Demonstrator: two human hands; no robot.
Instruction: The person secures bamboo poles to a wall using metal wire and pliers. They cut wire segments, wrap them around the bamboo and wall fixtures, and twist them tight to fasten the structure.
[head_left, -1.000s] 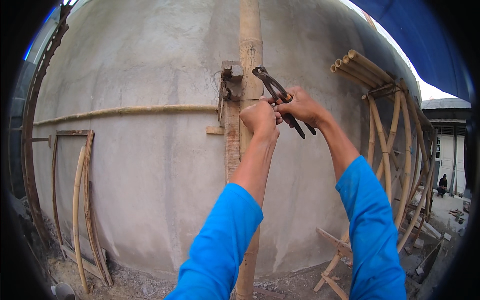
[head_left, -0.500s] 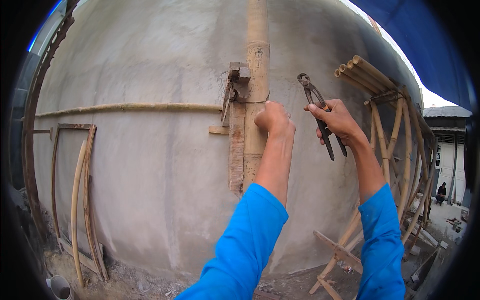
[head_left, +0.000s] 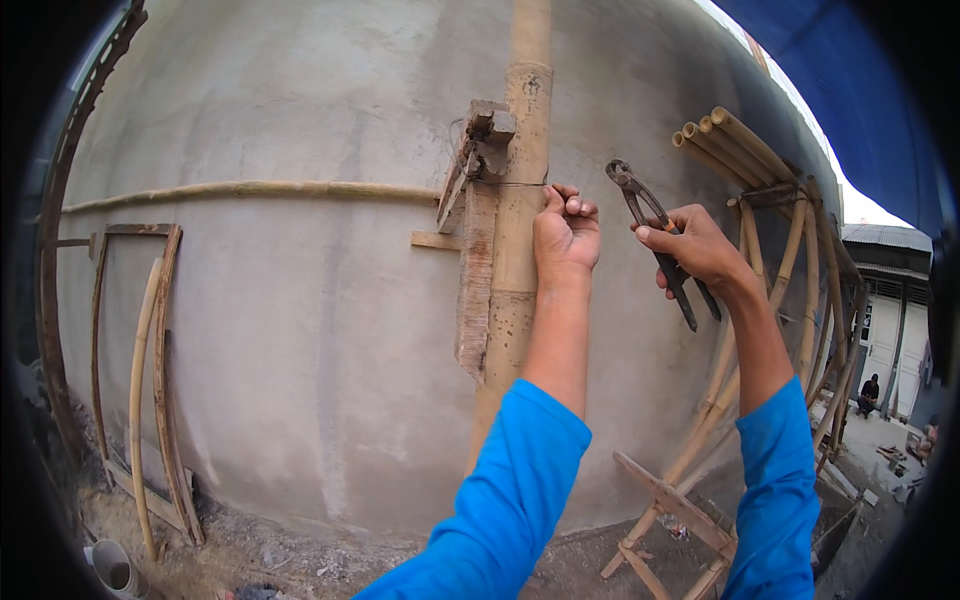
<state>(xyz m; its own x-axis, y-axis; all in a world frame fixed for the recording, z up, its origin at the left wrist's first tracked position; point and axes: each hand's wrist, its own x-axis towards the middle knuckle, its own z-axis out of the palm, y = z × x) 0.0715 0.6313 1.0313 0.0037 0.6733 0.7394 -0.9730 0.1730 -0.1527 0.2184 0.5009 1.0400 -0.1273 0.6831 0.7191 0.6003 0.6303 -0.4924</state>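
Observation:
My left hand (head_left: pixel 567 238) is closed at the right edge of an upright bamboo pole (head_left: pixel 522 230), its thumb and forefinger pinching the end of a thin wire (head_left: pixel 522 185). That wire runs taut across the front of the pole, coming from the wooden pieces on its left. My right hand (head_left: pixel 705 250) grips a pair of dark end-cutting pincers (head_left: pixel 640 200) to the right of the pole, jaws up and handles pointing down, apart from the wire. A rough wooden board (head_left: pixel 476 290) stands along the pole's left side, with short timber blocks (head_left: pixel 490 125) at its top.
A horizontal bamboo pole (head_left: pixel 260 189) crosses the grey plastered wall (head_left: pixel 380 330). Bamboo scaffolding (head_left: pixel 790 250) stands at the right. Wooden frame pieces (head_left: pixel 165 380) lean at the left, near a bucket (head_left: pixel 112 568). A person (head_left: pixel 869 395) sits far right.
My left hand has turned at the pole's right edge, its curled fingers now showing, still at the wire. My right hand and the pincers have shifted slightly right and down.

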